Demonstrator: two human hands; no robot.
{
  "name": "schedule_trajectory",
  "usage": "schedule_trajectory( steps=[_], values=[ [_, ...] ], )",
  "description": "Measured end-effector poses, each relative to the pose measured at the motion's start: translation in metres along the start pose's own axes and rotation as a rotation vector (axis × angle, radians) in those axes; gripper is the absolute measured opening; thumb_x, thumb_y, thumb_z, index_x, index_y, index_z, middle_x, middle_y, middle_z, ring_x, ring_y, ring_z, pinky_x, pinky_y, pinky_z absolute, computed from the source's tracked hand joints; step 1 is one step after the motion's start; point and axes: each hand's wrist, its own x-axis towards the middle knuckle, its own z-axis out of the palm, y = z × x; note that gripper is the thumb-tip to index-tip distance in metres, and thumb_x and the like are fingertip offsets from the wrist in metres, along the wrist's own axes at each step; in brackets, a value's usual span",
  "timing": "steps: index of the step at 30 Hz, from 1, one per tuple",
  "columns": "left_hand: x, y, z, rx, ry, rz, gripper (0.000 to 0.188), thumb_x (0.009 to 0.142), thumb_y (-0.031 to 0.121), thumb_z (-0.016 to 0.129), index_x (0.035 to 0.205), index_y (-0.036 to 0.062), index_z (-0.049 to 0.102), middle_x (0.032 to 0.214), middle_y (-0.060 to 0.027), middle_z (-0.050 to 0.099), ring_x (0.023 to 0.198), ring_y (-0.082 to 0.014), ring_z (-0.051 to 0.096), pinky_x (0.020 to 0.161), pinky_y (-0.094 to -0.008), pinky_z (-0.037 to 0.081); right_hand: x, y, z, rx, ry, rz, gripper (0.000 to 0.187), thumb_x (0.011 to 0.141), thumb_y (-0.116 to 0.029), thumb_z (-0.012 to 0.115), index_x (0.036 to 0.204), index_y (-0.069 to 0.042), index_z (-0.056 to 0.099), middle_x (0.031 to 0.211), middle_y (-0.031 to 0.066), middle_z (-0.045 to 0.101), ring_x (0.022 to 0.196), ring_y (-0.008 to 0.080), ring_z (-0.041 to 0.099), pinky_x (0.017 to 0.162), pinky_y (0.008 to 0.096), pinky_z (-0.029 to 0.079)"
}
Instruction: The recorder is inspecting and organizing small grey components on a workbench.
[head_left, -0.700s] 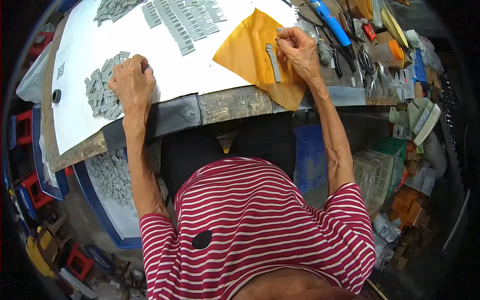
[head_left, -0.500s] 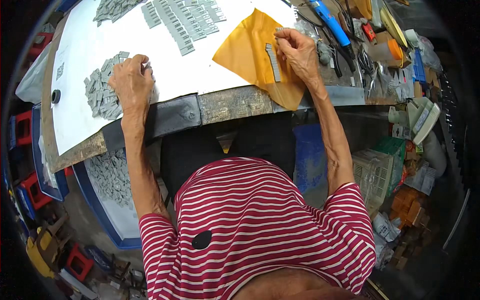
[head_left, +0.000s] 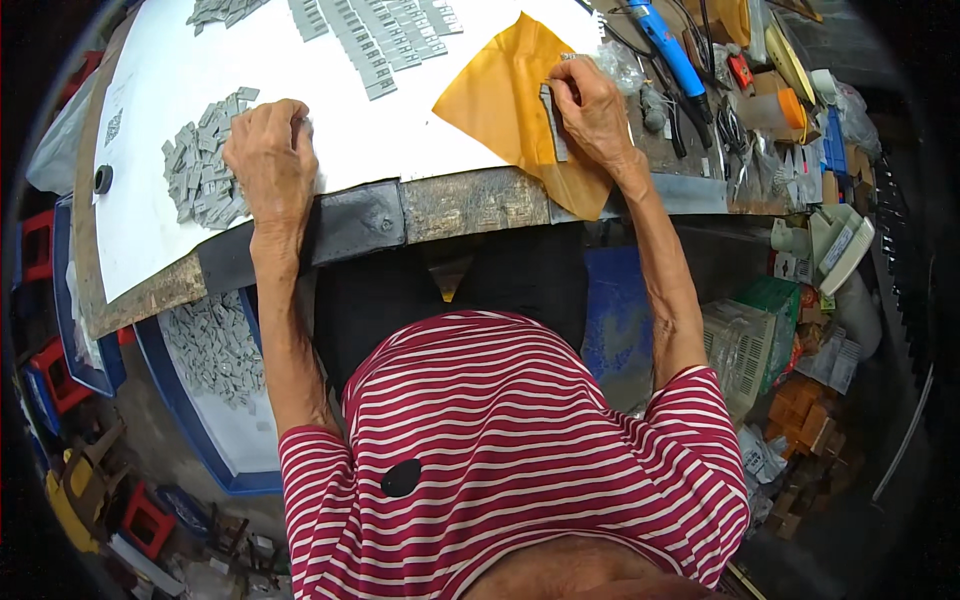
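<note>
My left hand (head_left: 268, 152) is closed, its fingers curled downward, at the right side of a loose pile of small flat grey pieces (head_left: 200, 172). Whatever its fingertips hold is hidden. On the right, my right hand (head_left: 594, 112) is over an orange translucent sheet (head_left: 490, 100), thumb and fingers pinched together. Something tiny at those fingertips is too small to name. Beside the thumb, a narrow row of grey pieces (head_left: 558, 135) runs down the sheet, partly covered by the hand.
Joined rows of grey pieces (head_left: 385, 40) lie on the white sheet (head_left: 370, 140) farther back. A blue pen-shaped power tool (head_left: 665, 45), pliers (head_left: 676, 130) and cables crowd the right. A black ring (head_left: 103, 180) sits far left. Below, a blue tray (head_left: 185, 400) holds more pieces.
My left hand has shifted slightly right, away from the pile, with its fingers more tucked. My right hand has come a little closer to the grey row. The whole view has tilted slightly.
</note>
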Motion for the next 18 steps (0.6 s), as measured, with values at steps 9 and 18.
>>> schedule_trajectory(
  steps=[9, 18],
  values=[
    [-0.003, 0.003, 0.001, -0.092, 0.134, -0.003, 0.015, 0.075, 0.004, 0.063, 0.089, 0.0099, 0.059, 0.083, -0.0011, 0.060, 0.084, -0.0196, 0.053, 0.080, -0.0361, 0.037, 0.003, -0.004, -0.001, 0.024, -0.026, -0.033, 0.007, 0.079, -0.001, 0.057, 0.084, 0.000, 0.052, 0.079, 0.0141, 0.056, 0.071, 0.0309, 0.059, 0.062, 0.0366, 0.046],
    [-0.002, 0.028, -0.009, -0.365, 0.194, -0.009, 0.013, 0.081, 0.001, 0.057, 0.094, 0.0032, 0.059, 0.084, -0.0087, 0.059, 0.075, -0.0219, 0.058, 0.064, -0.0308, 0.047, 0.001, -0.002, 0.001, 0.069, -0.010, 0.024, 0.007, 0.078, -0.003, 0.058, 0.084, 0.000, 0.056, 0.081, 0.0130, 0.057, 0.072, 0.0292, 0.059, 0.064, 0.0356, 0.046]
  ],
)
